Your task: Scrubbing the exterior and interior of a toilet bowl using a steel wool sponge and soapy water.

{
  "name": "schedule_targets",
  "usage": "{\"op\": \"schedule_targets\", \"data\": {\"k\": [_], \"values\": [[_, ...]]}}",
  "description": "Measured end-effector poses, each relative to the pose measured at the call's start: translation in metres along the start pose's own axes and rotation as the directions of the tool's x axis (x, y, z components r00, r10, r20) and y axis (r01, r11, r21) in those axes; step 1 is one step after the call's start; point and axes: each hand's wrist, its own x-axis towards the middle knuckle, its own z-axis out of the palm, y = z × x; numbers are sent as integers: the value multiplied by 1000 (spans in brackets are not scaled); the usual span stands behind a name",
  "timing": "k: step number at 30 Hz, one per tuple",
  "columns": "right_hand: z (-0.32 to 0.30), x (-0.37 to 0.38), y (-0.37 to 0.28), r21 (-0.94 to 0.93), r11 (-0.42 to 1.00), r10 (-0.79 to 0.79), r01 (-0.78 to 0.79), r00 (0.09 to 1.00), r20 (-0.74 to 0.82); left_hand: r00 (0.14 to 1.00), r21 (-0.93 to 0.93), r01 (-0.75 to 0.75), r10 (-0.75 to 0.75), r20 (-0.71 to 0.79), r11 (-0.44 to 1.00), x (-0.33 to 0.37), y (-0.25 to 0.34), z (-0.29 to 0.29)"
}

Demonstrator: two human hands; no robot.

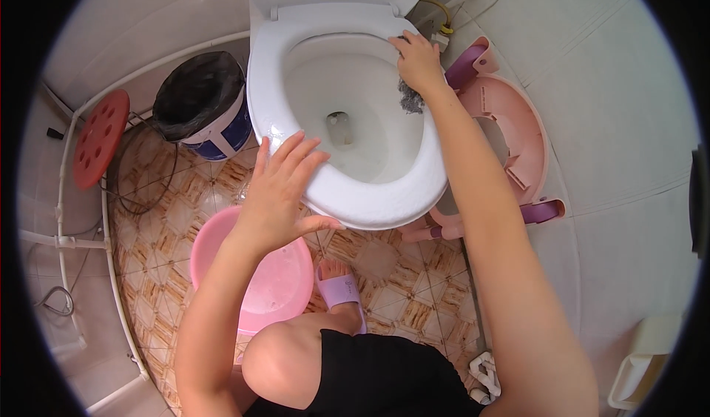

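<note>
A white toilet seat [373, 204] lies lowered on the toilet, and its surface looks wet. Inside the toilet bowl [318, 80] there is a little water at the drain. My left hand [281, 191] rests on the seat's front left part, fingers stretched out and thumb at the front edge. On the right side of the seat, my right hand [419, 63] presses a dark grey, fuzzy steel wool scrubber [410, 99] against the inner edge. Part of the scrubber is hidden beneath the palm and fingers.
Left of the toilet stands a bucket [214, 139] lined with a black bag. A pink basin [274, 291] sits on the tiled floor below my left arm. A pink and purple plastic seat frame [529, 132] leans at the right wall. A red perforated stool top [101, 139] is far left.
</note>
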Motion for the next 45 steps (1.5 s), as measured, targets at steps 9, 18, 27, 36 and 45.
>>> {"op": "schedule_targets", "data": {"k": [9, 18, 27, 36, 45], "values": [[35, 86, -20, 186, 883, 448, -430, 892, -65, 1000, -98, -18, 15, -27, 995, -2, -7, 1], [57, 110, -183, 505, 858, -14, 93, 987, -158, 999, -120, -24, 19, -44, 993, 0, -10, 6], [63, 102, -50, 119, 987, 142, -103, 909, -392, 999, -129, -18, 14, -33, 991, -1, -9, 2], [35, 93, -209, 659, 677, -315, 329, 938, -144, 998, -100, -17, 11, -65, 995, -8, -6, 5], [-63, -29, -206, 792, 392, -751, 468, 660, -18, 947, -56, -215, 194, -258, 975, -20, 18, -10]]}}
